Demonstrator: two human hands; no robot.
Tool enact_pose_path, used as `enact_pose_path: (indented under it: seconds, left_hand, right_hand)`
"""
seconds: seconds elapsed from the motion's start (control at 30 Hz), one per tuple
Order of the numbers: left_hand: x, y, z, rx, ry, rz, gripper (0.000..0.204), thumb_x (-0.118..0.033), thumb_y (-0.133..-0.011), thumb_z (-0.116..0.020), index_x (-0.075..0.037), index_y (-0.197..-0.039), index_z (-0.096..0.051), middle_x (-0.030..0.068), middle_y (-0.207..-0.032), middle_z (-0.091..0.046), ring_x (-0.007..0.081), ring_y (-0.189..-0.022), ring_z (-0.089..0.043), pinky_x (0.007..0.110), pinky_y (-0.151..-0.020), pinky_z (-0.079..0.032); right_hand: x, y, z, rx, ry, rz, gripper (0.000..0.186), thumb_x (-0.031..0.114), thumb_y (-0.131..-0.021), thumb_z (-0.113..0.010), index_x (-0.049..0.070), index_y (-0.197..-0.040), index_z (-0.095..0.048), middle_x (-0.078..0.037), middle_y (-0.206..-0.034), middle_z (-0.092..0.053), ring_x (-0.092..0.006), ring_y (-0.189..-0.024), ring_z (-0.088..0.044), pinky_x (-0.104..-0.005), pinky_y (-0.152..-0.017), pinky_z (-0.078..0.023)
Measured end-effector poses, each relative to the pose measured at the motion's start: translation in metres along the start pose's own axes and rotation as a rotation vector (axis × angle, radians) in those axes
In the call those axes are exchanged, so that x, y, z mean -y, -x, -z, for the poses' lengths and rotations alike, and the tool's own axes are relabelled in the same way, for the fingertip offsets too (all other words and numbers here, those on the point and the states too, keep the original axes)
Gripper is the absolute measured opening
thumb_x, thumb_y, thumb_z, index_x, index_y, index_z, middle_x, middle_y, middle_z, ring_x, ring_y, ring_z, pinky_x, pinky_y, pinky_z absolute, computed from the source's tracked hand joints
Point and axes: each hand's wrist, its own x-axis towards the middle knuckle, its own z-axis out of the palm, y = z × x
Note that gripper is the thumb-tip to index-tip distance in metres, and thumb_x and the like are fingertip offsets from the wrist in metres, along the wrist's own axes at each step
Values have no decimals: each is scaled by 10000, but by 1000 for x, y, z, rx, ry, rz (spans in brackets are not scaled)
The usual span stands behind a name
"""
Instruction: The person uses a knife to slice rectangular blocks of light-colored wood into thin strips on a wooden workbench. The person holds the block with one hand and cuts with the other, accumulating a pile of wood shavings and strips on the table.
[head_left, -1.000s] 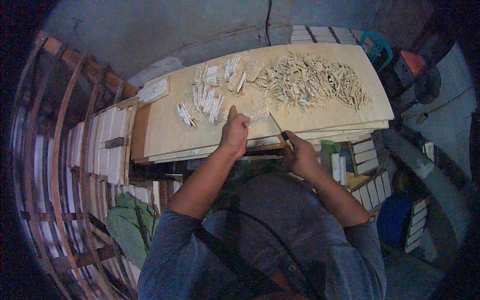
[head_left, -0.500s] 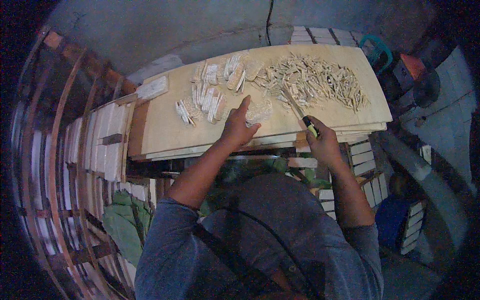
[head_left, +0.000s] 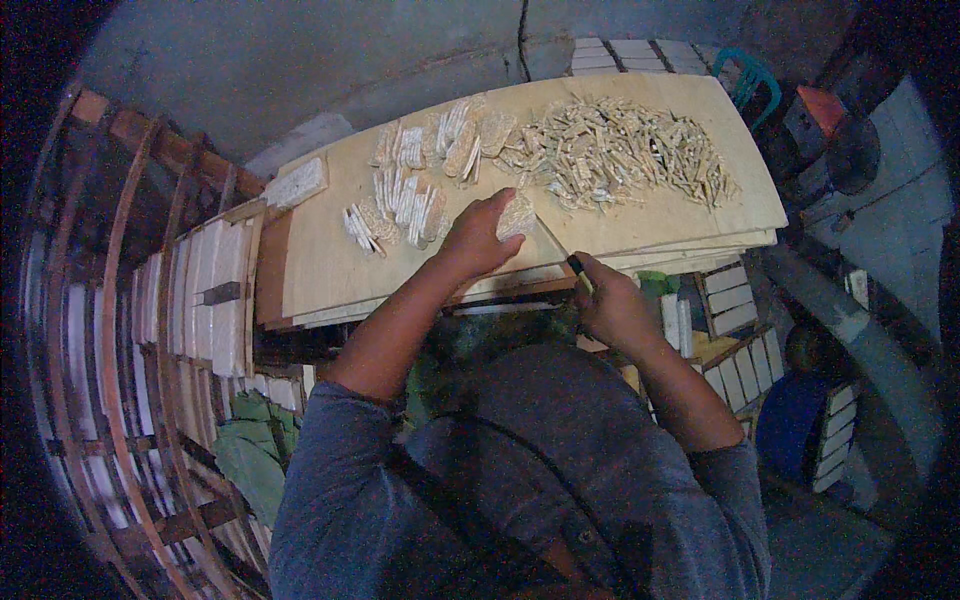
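On a pale wooden board (head_left: 330,270) my left hand (head_left: 482,238) is closed around the near-left side of a flat, grainy round slice that looks like tempeh (head_left: 517,217), thumb and forefinger at its edges. My right hand (head_left: 613,305) grips a knife (head_left: 580,268) with a black and yellow handle. Its thin blade slants up-left, the tip at the slice's right edge. Beyond the blade spreads a heap of thin cut tempeh sticks (head_left: 630,155). Several stacks of oval tempeh slices (head_left: 408,200) lie left of and beyond my left hand.
A whitish block (head_left: 297,183) rests at the board's far left corner. Wooden racks with pale slabs (head_left: 205,290) stand at left. Green leaves (head_left: 255,445) hang below them. A teal chair (head_left: 750,85) is at far right, and trays of white bars (head_left: 728,300) sit lower right.
The knife has moved left and nearer me, from the stick heap to the slice's right edge. My left hand now closes round the slice, its forefinger no longer stretched out.
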Motion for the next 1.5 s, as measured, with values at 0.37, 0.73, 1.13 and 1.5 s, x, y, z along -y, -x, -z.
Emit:
enact_pose_path:
  seconds: [0.37, 0.73, 1.13, 1.5]
  left_hand:
    - [5, -3, 6, 12, 79, -53, 739, -481, -901, -805, -26, -1446, -601, 264, -1423, -639, 426, -1324, -614, 476, -1140, -479]
    - [7, -1, 3, -226, 17, -287, 589, -404, -913, -793, -20, -1341, -669, 233, -1284, -709, 430, -1233, -648, 467, -1079, -516]
    - [0, -2, 3, -321, -84, -600, 233, -68, -834, -753, -50, -1064, -715, 120, -1033, -689, 335, -968, -645, 442, -844, -562]
    - [-10, -1, 5, -280, -153, -531, 248, -91, -852, -724, -56, -1098, -727, 135, -998, -680, 355, -954, -638, 463, -823, -560]
  right_hand:
    - [-4, -6, -8, -84, -34, 16, 479, 168, -993, -646, 34, -1448, -582, -272, -1327, -680, -453, -1202, -670, -505, -1044, -533]
    - [9, 2, -12, -167, -20, 73, 485, 146, -994, -656, 13, -1451, -560, -288, -1257, -695, -469, -1128, -698, -513, -981, -567]
    - [35, -23, -26, -180, 159, 107, 588, 153, -981, -619, 94, -1541, -450, -232, -1032, -683, -465, -832, -701, -557, -743, -573]
    - [12, -42, -47, -138, 107, 96, 661, 169, -951, -642, 125, -1573, -423, -239, -1061, -688, -471, -828, -713, -567, -722, -580]
